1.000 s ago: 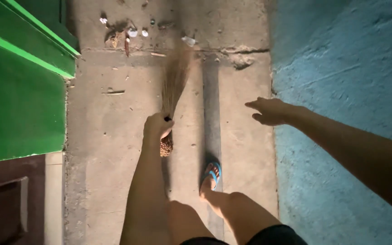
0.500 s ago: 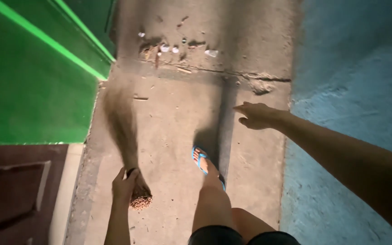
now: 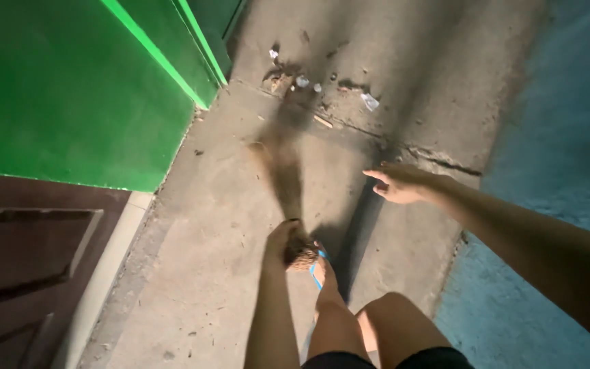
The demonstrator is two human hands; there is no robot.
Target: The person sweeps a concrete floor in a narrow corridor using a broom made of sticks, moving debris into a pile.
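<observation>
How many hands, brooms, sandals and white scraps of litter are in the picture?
Bare hands: 2, left hand and right hand
Brown bristle hand broom: 1
Blue sandal: 1
White scraps of litter on the grey concrete floor: 4, such as
Total: 8

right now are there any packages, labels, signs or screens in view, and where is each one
No labels, signs or screens show.
Pale scrap, perhaps a wrapper: on the concrete floor at the top, past the crack; small, crumpled, whitish.
Smaller white bits: in the litter heap by the green wall; too small to tell.
The left hand grips a hand broom; the right hand is empty.
</observation>
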